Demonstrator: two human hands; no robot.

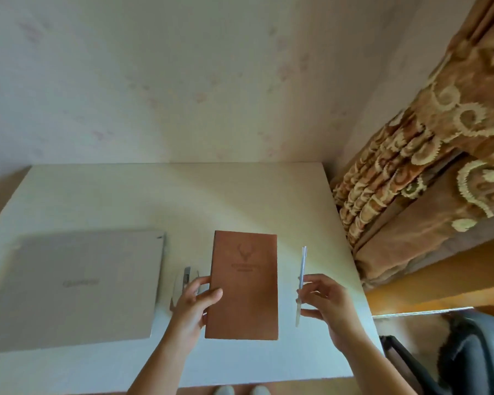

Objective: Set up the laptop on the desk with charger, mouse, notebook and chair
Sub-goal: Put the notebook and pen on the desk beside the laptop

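Head view, biggest first: white desk point(226, 195) runs out ahead of both hands to the wall. Closed silver laptop point(72, 286) lies flat, left of the left hand, lid down, logo readable from the person's side. Dark office chair point(474, 354) sits off the desk's right edge, to the right of and nearer than the right hand, not pulled in yet.

Brown notebook point(243, 283) is betw. the two hands, cover up w/ a stag emblem; long axis runs away from the person, top end toward the wall. Can't tell if it rests on the desk or is lifted a bit. Left hand point(196, 303) grips its left long edge: thumb on the cover, fingers curled under or behind. Prob. light, fairly stiff, soft matte cover w/ decent grip; edge hold near the middle looks right, no risk of damage.

White mouse point(183, 283) peeks out just beyond the left hand, betw. laptop and notebook.

Pale pen point(301, 283) is pinched mid-barrel in the right hand point(328, 306), fingertips closed on it; runs roughly parallel to the notebook, one end toward the wall. Thin, light, rolls easily.

Charger not in sight.
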